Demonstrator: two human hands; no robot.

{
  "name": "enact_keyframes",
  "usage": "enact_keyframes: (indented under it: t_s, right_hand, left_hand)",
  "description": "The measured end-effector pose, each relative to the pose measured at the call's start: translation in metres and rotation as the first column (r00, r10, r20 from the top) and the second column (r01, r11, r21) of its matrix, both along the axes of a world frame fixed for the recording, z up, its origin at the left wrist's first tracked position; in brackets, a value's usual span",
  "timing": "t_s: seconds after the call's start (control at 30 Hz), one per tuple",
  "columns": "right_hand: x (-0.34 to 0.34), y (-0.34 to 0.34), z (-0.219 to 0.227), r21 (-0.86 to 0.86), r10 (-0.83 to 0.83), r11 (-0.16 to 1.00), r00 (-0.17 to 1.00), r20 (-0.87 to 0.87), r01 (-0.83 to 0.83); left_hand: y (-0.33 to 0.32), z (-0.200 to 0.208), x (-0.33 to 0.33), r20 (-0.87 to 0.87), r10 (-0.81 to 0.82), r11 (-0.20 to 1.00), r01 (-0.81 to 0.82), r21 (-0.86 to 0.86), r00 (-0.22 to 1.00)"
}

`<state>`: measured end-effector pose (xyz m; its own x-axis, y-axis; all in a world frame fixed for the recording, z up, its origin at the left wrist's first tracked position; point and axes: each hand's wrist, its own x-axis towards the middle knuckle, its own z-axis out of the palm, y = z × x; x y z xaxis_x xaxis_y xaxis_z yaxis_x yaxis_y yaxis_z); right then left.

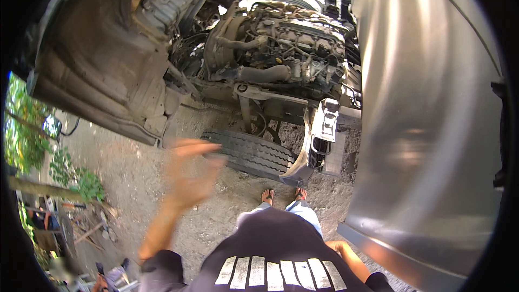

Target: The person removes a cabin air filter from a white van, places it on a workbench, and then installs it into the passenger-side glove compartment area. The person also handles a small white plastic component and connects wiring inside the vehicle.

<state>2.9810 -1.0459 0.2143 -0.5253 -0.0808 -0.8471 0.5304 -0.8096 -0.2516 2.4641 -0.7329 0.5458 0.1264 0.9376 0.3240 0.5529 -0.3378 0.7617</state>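
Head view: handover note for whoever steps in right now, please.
Left hand: raised, open, blurred, holding nothing.
Right hand: out of sight; only the forearm shows, low beside the metal panel.
Things: engine exposed under the tilted cab; front tyre on the ground, just ahead of the feet.
Done: cab up.
Left: no tool in hand, engine untouched.

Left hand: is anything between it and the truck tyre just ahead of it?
Nothing visible. The left hand is raised, blurred, fingers spread and empty, just left of the tyre under the tilted cab. Only bare gravel ground shows between them. How far the hand is above the ground cannot be told.
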Motion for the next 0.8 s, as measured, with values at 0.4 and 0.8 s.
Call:
enact_keyframes:
  t_s: [0.4,0.8]
  right_hand:
    - [-0.014,-0.036,0.011,0.027,-0.105,0.994,0.994,0.000,0.105]
    - [-0.018,-0.074,0.010,0.037,-0.187,0.982,0.982,0.029,0.186]
  left_hand:
    - [-0.058,-0.211,0.147,0.280,-0.836,0.161,0.699,-0.697,0.472]
    - [-0.042,-0.188,0.134,0.318,-0.874,-0.002,0.653,-0.758,0.367]
